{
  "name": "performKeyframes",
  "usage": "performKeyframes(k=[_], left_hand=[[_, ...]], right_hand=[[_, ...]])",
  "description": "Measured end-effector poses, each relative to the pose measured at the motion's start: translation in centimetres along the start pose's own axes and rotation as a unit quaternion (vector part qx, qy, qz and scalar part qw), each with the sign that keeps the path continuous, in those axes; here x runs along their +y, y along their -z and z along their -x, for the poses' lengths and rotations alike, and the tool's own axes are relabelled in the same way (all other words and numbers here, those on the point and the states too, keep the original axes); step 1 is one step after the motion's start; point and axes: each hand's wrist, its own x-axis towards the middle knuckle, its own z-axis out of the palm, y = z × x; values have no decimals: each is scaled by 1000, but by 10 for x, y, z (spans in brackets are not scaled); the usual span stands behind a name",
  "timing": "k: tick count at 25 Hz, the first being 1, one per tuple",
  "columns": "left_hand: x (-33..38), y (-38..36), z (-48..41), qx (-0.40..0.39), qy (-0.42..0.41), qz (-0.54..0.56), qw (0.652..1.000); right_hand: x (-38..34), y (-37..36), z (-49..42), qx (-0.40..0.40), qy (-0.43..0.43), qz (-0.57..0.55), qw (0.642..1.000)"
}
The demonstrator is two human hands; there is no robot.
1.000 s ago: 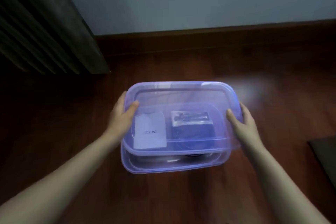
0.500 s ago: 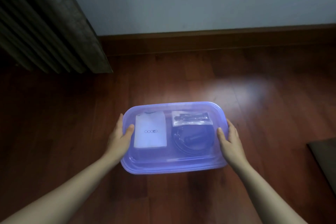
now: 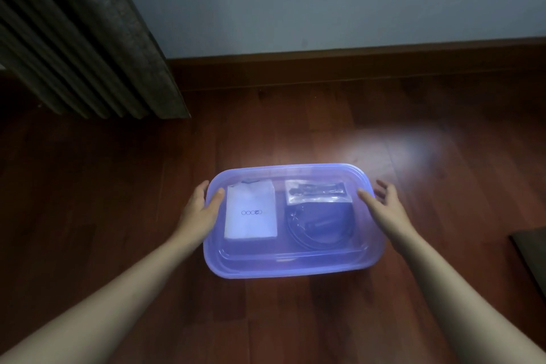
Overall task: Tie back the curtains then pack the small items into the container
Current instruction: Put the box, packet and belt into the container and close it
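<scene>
A translucent purple container (image 3: 295, 270) with its lid on rests on the wooden floor. Through the lid I see a white box (image 3: 251, 213) on the left, a clear plastic bag of small dark parts (image 3: 317, 192) at the back right, and a coiled dark cable (image 3: 320, 224) below the bag. My left hand (image 3: 201, 213) pinches the left rim, thumb on the lid and fingers down the side. My right hand (image 3: 384, 207) is at the right rim with its fingers spread off the container; only the thumb lies on the lid.
A dark pleated curtain (image 3: 88, 38) hangs at the upper left and reaches the floor. A brown skirting board (image 3: 354, 62) runs along the blue wall behind. The corner of a dark mat (image 3: 531, 251) shows at the right edge.
The lid, held tilted above the container a second ago, came down and now sits on it. My right hand's fingers have since lifted away from the rim.
</scene>
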Motion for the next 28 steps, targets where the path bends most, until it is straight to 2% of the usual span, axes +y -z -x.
performKeyframes(k=[4, 8, 13, 19, 21, 25, 28], left_hand=[[13, 8, -23, -34, 98, 88, 991], [7, 4, -35, -49, 102, 90, 990], [24, -4, -26, 20, 48, -91, 995], [26, -9, -25, 45, 19, -168, 985], [23, -9, -26, 48, 29, -147, 988], [10, -4, -21, -2, 81, 57, 995], [-13, -10, 11, 1, 108, 81, 991]], right_hand=[[-21, -3, -28, -13, 6, 41, 999], [-20, -9, -36, -43, 9, 75, 996], [-13, -18, -39, -32, 15, 64, 997], [-8, -19, -43, -20, 15, 77, 997], [-9, -19, -42, -19, 17, 80, 996], [-12, -13, -31, -9, 6, 79, 997], [2, -4, -5, 2, -23, 79, 997]])
